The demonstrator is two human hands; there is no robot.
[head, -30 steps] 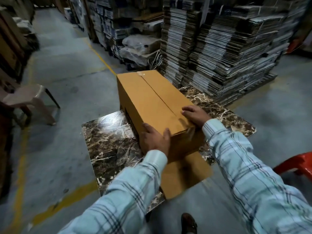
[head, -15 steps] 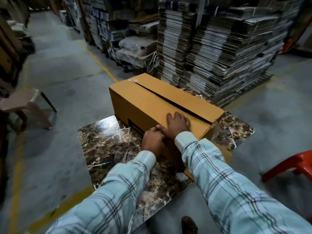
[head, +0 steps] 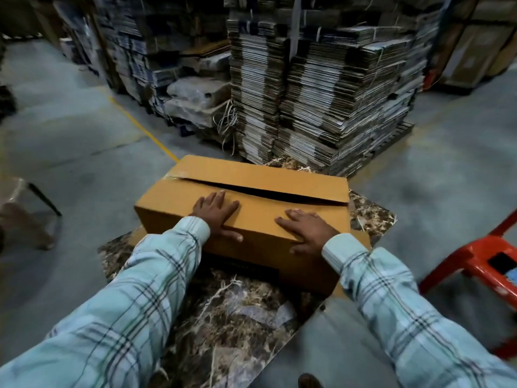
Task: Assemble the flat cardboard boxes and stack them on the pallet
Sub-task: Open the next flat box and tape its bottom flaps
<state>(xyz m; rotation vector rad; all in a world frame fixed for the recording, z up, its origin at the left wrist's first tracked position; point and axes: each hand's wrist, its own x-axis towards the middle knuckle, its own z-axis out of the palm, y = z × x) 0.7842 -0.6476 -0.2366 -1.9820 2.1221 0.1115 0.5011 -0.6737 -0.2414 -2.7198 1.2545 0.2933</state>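
A brown cardboard box (head: 263,180) lies lengthwise across a dark marble-patterned slab (head: 223,326) on the floor. Its two top flaps meet with a dark gap along the seam, and a strip of tape shows at the left end. My left hand (head: 216,215) rests flat on the near flap, fingers spread, thumb over the front edge. My right hand (head: 306,229) lies flat on the near flap to the right, also at the front edge. Neither hand grips anything. A flat piece of cardboard (head: 361,239) sticks out from under the box at the right.
Tall stacks of bundled flat cartons (head: 321,93) stand on a pallet just behind the box. A red plastic stool (head: 475,256) is at the right, a beige stool (head: 19,208) at the left. A yellow floor line (head: 145,130) runs back left. My shoe (head: 309,381) shows at the bottom.
The box has turned from end-on to lying sideways in front of me. My hands moved apart from its near side onto the near top flap, both now pressing flat.
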